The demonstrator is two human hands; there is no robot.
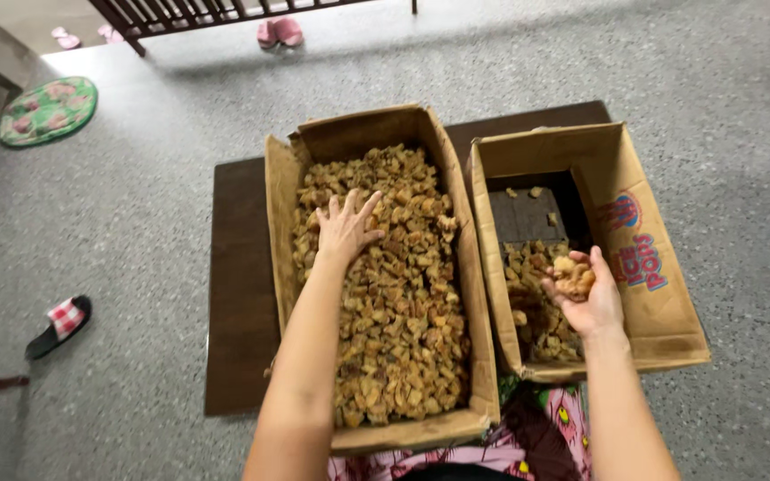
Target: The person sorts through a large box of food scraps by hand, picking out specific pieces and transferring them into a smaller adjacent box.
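Two open cardboard boxes stand side by side on a low dark wooden table (238,294). The left box (278,205) is filled with many small golden-brown crispy pieces (403,312). My left hand (347,227) lies flat on that pile near its far end, fingers spread, holding nothing. The right box (643,294) has a dark bottom partly covered by a smaller heap of the same pieces (532,303). My right hand (585,289) hovers over this box, palm up, cupping a handful of the pieces (574,274).
A grey speckled floor surrounds the table. A red-checked slipper (60,325) lies at the left, a round green mat (48,110) at the far left, pink slippers (279,32) by a dark wooden rail at the top. Pink patterned clothing (563,428) shows at the bottom edge.
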